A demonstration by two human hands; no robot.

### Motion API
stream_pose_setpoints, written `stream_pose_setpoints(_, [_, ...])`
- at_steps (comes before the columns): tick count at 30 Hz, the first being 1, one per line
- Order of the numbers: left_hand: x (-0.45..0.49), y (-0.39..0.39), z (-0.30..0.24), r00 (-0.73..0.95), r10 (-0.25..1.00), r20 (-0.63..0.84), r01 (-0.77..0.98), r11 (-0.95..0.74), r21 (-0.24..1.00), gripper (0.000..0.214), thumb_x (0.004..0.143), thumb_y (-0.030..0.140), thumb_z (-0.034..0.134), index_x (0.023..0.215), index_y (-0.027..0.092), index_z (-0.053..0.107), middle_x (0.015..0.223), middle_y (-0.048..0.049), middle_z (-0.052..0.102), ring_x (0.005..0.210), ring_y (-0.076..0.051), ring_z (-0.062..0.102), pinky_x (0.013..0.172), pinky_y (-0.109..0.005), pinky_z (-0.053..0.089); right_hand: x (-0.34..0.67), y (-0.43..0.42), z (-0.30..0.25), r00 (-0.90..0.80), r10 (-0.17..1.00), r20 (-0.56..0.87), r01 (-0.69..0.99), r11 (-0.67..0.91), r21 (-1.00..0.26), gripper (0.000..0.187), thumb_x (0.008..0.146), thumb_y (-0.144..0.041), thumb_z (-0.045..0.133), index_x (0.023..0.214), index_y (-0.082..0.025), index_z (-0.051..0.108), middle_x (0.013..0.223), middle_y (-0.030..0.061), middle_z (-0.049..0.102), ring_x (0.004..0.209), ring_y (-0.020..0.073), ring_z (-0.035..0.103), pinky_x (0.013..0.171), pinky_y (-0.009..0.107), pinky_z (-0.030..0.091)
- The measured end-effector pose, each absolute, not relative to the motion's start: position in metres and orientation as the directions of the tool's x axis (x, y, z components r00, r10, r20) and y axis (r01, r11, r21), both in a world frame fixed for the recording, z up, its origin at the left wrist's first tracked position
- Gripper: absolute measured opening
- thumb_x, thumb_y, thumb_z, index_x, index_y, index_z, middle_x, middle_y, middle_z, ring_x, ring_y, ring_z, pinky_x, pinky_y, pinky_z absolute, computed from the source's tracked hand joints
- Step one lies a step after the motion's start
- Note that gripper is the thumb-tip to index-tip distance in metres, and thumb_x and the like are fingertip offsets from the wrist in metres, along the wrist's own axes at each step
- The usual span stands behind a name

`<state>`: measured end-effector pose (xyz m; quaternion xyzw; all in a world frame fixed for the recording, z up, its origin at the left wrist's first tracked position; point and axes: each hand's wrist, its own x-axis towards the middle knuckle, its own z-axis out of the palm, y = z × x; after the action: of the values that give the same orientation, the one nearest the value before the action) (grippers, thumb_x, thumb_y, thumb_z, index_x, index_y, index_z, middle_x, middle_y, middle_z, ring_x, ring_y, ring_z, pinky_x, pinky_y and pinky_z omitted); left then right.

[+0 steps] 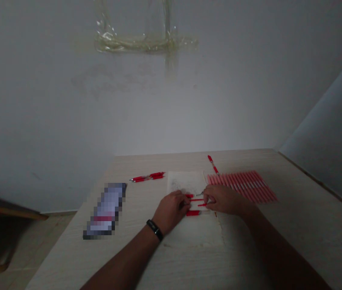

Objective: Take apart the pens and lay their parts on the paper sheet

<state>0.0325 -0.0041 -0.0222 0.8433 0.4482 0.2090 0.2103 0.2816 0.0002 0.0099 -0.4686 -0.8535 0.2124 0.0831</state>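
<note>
My left hand, wearing a dark wristband, has its fingers pinched together over a sheet of paper; what they hold, if anything, is hidden. Opposite it, the fingertips of my right hand are closed on a small red pen part. A thin red pen refill lies between the two hands. Just below the left fingertips is a red pen barrel piece, and a small metal pen tip shows near the right fingers.
Many red refills lie in a row on the right of the table. Several red pens rest at the back left, and one more pen at the back. A phone-like blurred object is on the left. A wall stands behind.
</note>
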Motion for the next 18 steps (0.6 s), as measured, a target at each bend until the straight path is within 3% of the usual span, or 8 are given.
stream_pose_setpoints(13, [0.034,-0.006,-0.012,0.513,0.835,0.199,0.645,-0.528,0.552,0.013,0.091,0.025,0.057,0.085,0.021,0.067,0.088,-0.0032,0.066,0.081,-0.017,0.06,0.073,-0.027,0.044,0.283,0.002,0.014,-0.519,0.855,0.008,0.759,0.465,-0.456,0.005,0.086,-0.022,0.061,0.086,-0.018,0.063,0.083,0.003,0.065,0.077,0.0159,0.058,0.066,0.025,0.035])
stream_pose_setpoints(18, [0.018,0.006,-0.003,0.399,0.883,0.247,0.661,-0.464,0.59,0.016,0.093,0.026,0.054,0.086,0.019,0.066,0.086,-0.0037,0.067,0.076,-0.017,0.06,0.068,-0.027,0.041,0.297,0.009,0.018,-0.43,0.9,0.064,0.804,0.414,-0.426,0.009,0.088,-0.023,0.058,0.081,-0.018,0.059,0.074,0.0006,0.06,0.067,0.0137,0.053,0.061,0.024,0.031])
